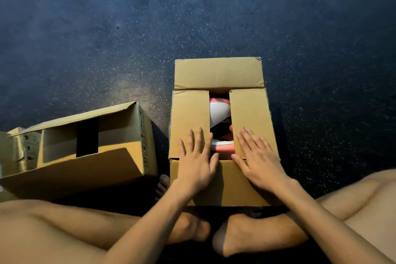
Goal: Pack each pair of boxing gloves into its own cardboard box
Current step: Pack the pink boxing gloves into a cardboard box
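A cardboard box (218,75) stands on the floor straight in front of me. Its two side flaps are folded down, leaving a narrow gap between them. Through that gap show red and white boxing gloves (219,113) inside. My left hand (196,161) lies flat, fingers spread, on the left flap and the near flap. My right hand (258,159) lies flat the same way on the right flap. Neither hand grips anything. The far flap stands up and back.
A second cardboard box (128,163) lies tilted at the left with its flaps open, dark inside. More cardboard (19,150) sits at the far left edge. My crossed legs and feet (246,233) fill the bottom. Dark speckled floor (192,17) stretches ahead.
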